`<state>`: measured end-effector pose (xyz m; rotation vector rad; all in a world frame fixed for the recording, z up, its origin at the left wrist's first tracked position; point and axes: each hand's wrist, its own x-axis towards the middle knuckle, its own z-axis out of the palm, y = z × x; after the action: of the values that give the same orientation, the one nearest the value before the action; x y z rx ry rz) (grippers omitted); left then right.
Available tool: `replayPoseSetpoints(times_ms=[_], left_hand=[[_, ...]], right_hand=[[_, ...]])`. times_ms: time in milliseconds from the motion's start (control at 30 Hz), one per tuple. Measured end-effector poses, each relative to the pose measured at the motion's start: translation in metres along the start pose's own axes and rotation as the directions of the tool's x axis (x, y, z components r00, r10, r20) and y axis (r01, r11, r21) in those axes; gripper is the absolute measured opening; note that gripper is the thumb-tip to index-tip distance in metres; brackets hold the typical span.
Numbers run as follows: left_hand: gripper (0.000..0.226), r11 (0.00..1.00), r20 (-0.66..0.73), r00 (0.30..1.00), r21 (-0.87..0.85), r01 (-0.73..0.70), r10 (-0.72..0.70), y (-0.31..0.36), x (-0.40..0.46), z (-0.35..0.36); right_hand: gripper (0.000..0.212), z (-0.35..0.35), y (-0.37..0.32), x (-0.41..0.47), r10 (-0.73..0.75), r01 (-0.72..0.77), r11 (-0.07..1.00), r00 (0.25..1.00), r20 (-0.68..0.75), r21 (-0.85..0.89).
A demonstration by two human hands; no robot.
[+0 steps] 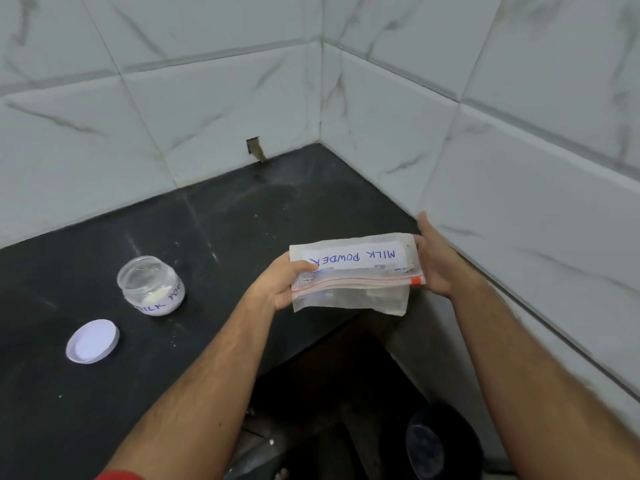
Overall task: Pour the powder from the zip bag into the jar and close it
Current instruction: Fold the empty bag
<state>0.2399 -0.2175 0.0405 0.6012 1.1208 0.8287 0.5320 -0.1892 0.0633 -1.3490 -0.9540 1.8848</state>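
Holding a thin zip bag of milk powder, with the open jar waiting at left

Gripping a flat, clear zip bag (353, 273) by its two short ends, a person holds it level in the air over the near right edge of a black counter (214, 216). The left hand (284, 284) pinches the bag's left end, thumb on top and fingers curled beneath. The right hand (434, 263) clasps the right end, beside the orange slider on the red zip strip. A white label reading "MILK POWDER" faces the camera upside down. The strip runs straight from end to end; whether it is sealed cannot be told.

The bag looks light, soft and floppy, and nearly flat, so it probably holds little powder. Its film is likely slippery and will sag wherever it is not supported. A sound hold would seem to be just under the zip strip, one hand at each end, leaving the mouth free to form a spout.

Well to the left stands a small clear jar (150, 285), upright and open, with some white powder in the bottom and handwriting on its label. Its white lid (92, 341) lies on the counter, near and left of the jar. The jar looks light and could tip if knocked. Grey marble-look tiles (519, 133) line the far and right walls.
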Motion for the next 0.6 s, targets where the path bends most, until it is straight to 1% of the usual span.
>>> replayPoseSetpoints(times_ms=[33,67,100,133,200,300,400,467,600], left_hand=[[0.051,1.000,-0.005,1.000,0.009,0.000,0.000,-0.005,0.001,0.011],[0.051,1.000,0.003,1.000,0.016,0.001,-0.001,-0.011,0.003,0.023],[0.050,1.000,0.020,1.000,0.018,0.011,-0.012,-0.018,0.005,0.037],[0.049,1.000,0.034,0.999,0.018,0.024,-0.024,-0.024,0.007,0.046],[0.049,0.999,0.045,0.998,0.026,0.045,-0.047,-0.038,0.013,0.065],[0.049,0.996,0.021,0.996,0.036,0.087,-0.088,-0.063,0.019,0.095],[0.046,0.988,0.010,0.990,0.076,0.138,-0.139,-0.092,0.026,0.121],[0.044,0.977,-0.002,0.985,0.126,0.174,-0.175,-0.112,0.032,0.135],[0.047,0.952,-0.034,0.972,0.201,0.233,-0.231,-0.149,0.045,0.151]], right_hand=[[0.072,-0.011,0.008,-0.005,0.033,-0.033,0.999,0.999,0.005,-0.032],[0.065,-0.023,0.016,-0.010,0.054,-0.054,0.998,0.999,-0.009,-0.044],[0.059,-0.039,0.024,-0.017,0.060,-0.061,0.998,0.998,-0.023,-0.032],[0.057,-0.050,0.029,-0.022,0.060,-0.061,0.998,0.998,-0.023,-0.017],[0.054,-0.074,0.039,-0.033,0.086,-0.086,0.996,0.996,0.001,0.014],[0.038,-0.108,0.057,-0.049,0.144,-0.145,0.989,0.989,0.045,0.023],[0.038,-0.140,0.075,-0.060,0.119,-0.119,0.992,0.993,0.005,0.050],[0.035,-0.156,0.086,-0.067,0.112,-0.112,0.993,0.993,-0.030,0.023],[0.029,-0.184,0.112,-0.077,0.138,-0.142,0.990,0.982,-0.131,-0.018]])
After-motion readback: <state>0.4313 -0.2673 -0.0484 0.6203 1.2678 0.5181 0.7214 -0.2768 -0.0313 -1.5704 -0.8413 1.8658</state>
